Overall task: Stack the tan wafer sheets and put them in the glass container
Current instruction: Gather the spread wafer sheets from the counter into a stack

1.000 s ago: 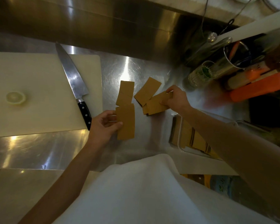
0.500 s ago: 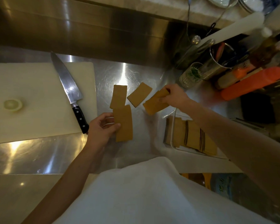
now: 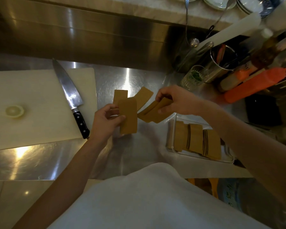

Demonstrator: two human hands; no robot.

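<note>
Stainless-steel worktop carries the whole operation. Left hand is closed in a pinch, thumb over fingers, on one upright tan rectangular wafer sheet held above the counter. Right hand is likewise closed, gripping a small fanned bundle of tan wafer sheets; the exact count cannot be told, though at least two edges show. Two loose tan sheets lie flat on the steel behind the held pieces, one partly hidden by the left-hand sheet. Clear rectangular glass container sits near the counter's front edge, just beside the right forearm, already holding several leaning stacks of wafers.

Judgement: the gathering step is under way; sheets are not yet squared into one stack, and two remain to be collected.

Risks noted:
- Wafer sheets look thin and probably brittle; a tight pinch or a twist while merging the two handfuls could snap a corner.
- The right-hand bundle is splayed, so a loosened grip could let a sheet slide out onto the steel.
- The container stands close to the counter edge; a nudge from the right forearm could shift it.
- A steel chef's knife with a black handle rests on the white cutting board near the left hand, blade exposed.
</note>
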